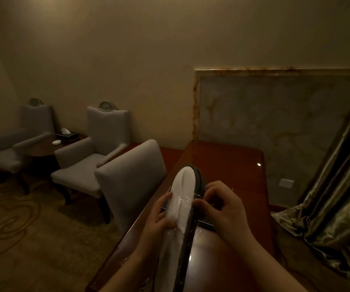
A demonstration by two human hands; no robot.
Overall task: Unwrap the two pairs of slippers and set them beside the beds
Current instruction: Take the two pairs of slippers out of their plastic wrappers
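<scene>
Slippers point(182, 199) above glossy desk point(228, 161)

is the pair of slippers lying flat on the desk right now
No, both hands, left and right, hold the wrapped slippers up on edge above the wooden desk, with the dark sole facing right.

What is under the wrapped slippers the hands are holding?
The glossy wooden desk lies below the wrapped slippers, with a dark tray-like edge beneath the right hand. Anything directly under the slippers and left hand is hidden.
</scene>
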